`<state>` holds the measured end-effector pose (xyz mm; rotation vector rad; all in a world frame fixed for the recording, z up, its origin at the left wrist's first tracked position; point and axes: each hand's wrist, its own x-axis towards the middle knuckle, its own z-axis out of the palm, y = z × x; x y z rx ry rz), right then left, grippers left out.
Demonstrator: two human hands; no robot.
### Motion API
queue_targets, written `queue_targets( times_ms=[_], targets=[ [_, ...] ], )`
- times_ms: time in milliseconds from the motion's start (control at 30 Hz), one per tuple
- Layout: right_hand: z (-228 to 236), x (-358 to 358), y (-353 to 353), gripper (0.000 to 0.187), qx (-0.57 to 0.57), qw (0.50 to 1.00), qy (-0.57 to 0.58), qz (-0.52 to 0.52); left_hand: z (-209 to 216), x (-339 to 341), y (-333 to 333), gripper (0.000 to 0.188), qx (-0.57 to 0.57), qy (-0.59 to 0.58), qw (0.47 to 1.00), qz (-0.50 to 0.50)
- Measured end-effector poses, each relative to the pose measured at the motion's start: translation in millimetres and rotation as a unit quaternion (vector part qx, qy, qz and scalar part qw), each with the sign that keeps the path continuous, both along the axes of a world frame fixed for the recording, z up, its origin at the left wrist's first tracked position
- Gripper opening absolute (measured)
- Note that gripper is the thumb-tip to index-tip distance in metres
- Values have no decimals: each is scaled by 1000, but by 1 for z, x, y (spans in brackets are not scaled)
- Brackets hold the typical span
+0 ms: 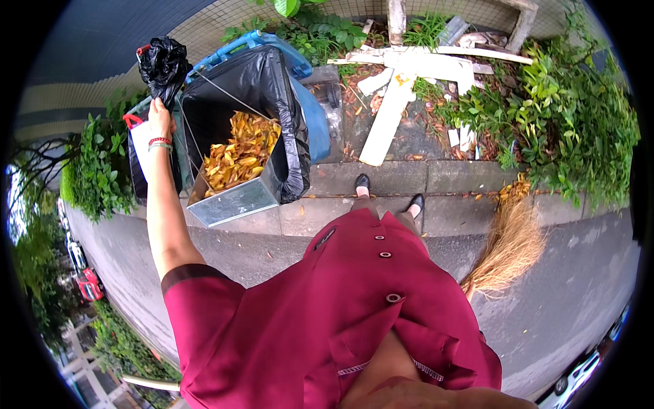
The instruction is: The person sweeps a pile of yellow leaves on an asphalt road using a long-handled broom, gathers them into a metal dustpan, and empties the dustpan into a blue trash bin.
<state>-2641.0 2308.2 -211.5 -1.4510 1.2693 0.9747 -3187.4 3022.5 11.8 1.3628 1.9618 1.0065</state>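
Note:
My left hand [161,123] is raised at the left, fingers closed around what looks like the handle end of a metal dustpan [235,203]; the handle itself is largely hidden. Bunched black plastic [165,68] sits just beyond my fingers. Thin wires run from there down to the dustpan. Yellow-brown leaves [242,153] fill the pan, which hangs tilted at the mouth of a blue bin [310,116] lined with a black bag [289,88]. Straw bristles of a broom [507,249] rest on the ground at the right; my torso hides its handle. My right hand is out of view.
White boards [387,123] and scrap lie on the paving beyond the kerb [463,176]. Green shrubs [545,109] grow at the right. My shoes [417,202] stand beside the kerb. Parked cars [88,283] show at the far left.

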Motion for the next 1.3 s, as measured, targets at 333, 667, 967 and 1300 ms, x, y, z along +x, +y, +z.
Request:
queue_targets(
  times_ms=[333,667,967,1300],
  targets=[
    [-64,-57,-99,81,83,987,-95,96,54,16,57,26,-173,112,975,-86],
    [-53,-64,-154,66,190,972,-96,-102,217,104,-66,51,121,241,945,-184],
    [13,-88,-283,61,256,905,-175,-291,217,376,-293,47,162,25,897,-410],
    [-16,-18,-396,57,345,816,-242,-395,3,590,-439,40,14,-300,804,-513]
  ],
)
